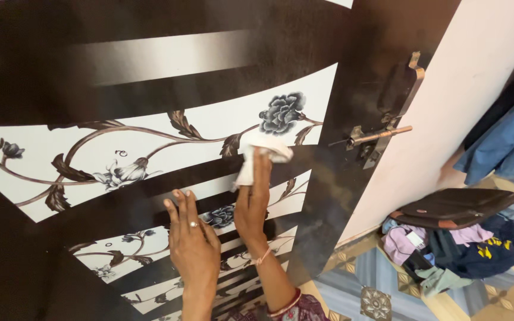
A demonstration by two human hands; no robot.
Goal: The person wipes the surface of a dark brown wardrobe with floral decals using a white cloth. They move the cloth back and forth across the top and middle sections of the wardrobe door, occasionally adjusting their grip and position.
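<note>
A dark brown door (168,77) with white bands and printed flowers and vines fills most of the view. My right hand (254,199) presses a small white cloth (261,153) flat against the door, just below a dark printed flower. My left hand (190,235), with a ring on one finger, lies flat on the door to the left of the right hand, fingers together and pointing up, holding nothing.
A brass latch and handle (382,134) stick out at the door's right edge. Beside it is a pale pink wall (477,89). On the patterned tile floor (376,297) lies a pile of clothes with a dark bag (456,208) on top. Blue cloth hangs at far right.
</note>
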